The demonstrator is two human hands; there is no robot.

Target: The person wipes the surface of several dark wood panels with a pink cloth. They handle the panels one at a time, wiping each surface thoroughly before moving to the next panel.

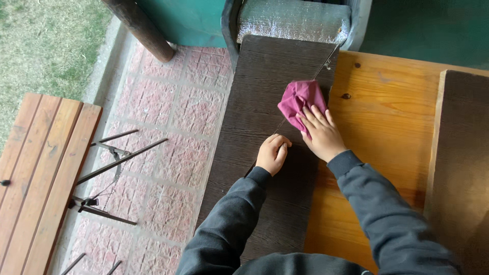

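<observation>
The right hand [321, 133] hid part of the cloth [298, 99]; the bench [38, 173] at 9 o'clock ran off the edge.

Floor: reddish paving bricks [173, 132] with pale joints, bordered at left by a concrete kerb [104, 66] and a strip of grass [46, 40]. Left edge: a folding bench of orange wooden slats [35, 173] on dark metal struts [109, 163]. Top: a teal wall [188, 20], with a dark round post [142, 28] leaning across it. A silver foil-covered panel [293, 20] sits in a dark frame. Right: an orange varnished pine tabletop [387, 117] with visible knots. Lighting: even, diffuse daylight.
</observation>
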